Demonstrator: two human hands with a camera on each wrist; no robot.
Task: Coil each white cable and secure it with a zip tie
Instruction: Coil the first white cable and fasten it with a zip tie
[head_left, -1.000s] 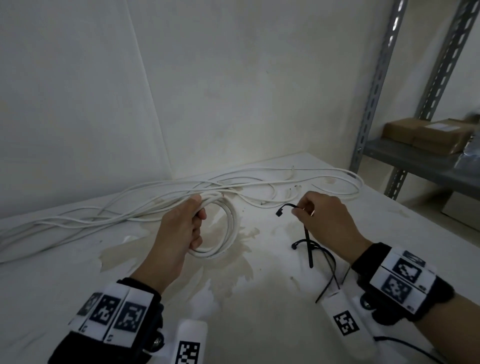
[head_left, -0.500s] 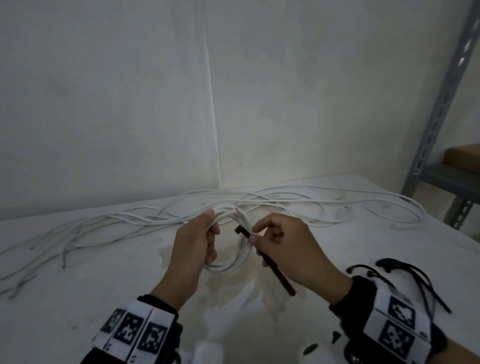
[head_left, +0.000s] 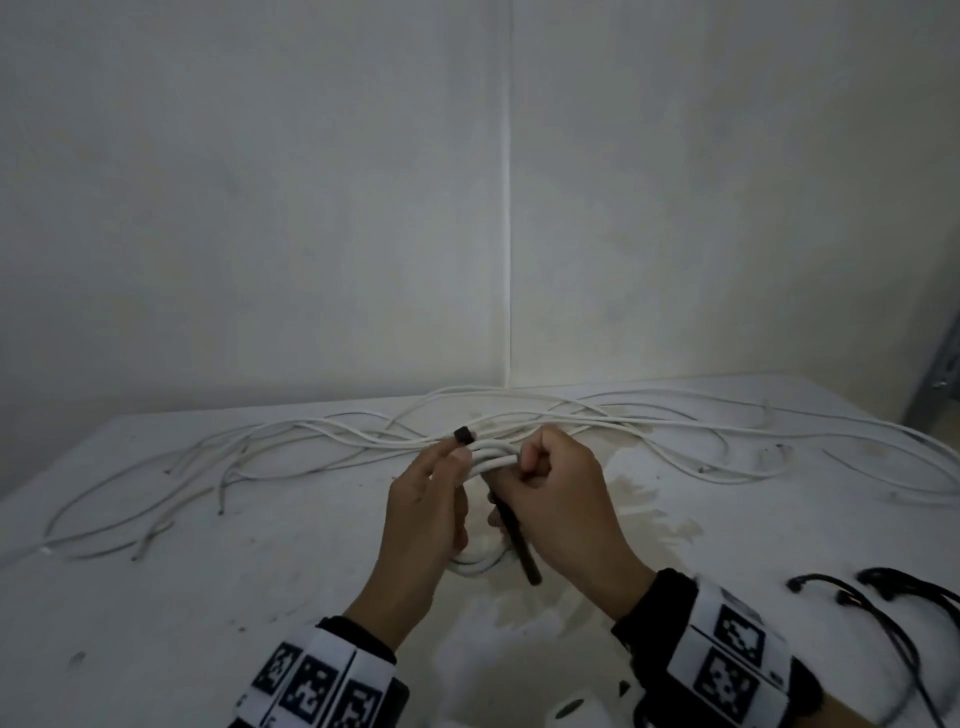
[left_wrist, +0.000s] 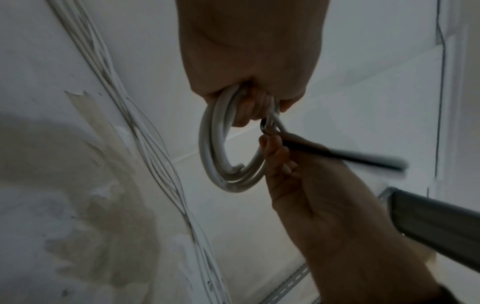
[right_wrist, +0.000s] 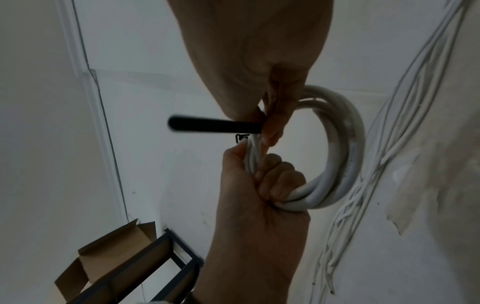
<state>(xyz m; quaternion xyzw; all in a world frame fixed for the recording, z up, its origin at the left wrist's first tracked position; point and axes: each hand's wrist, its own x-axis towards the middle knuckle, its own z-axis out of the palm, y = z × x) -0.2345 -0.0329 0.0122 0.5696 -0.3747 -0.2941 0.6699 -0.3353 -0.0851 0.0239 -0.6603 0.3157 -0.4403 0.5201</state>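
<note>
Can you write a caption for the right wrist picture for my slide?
Left hand grips the coiled white cable while the right hand pinches a black zip tie.

I see the left hand (head_left: 426, 509) gripping the coiled white cable (head_left: 493, 457); the right hand (head_left: 561, 499) pinches a black zip tie (head_left: 514, 540) against it, above the table (head_left: 208, 597).

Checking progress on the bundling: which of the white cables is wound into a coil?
Only the coiled cable gripped in the left hand; the loose cables lie stretched across the table.
</note>
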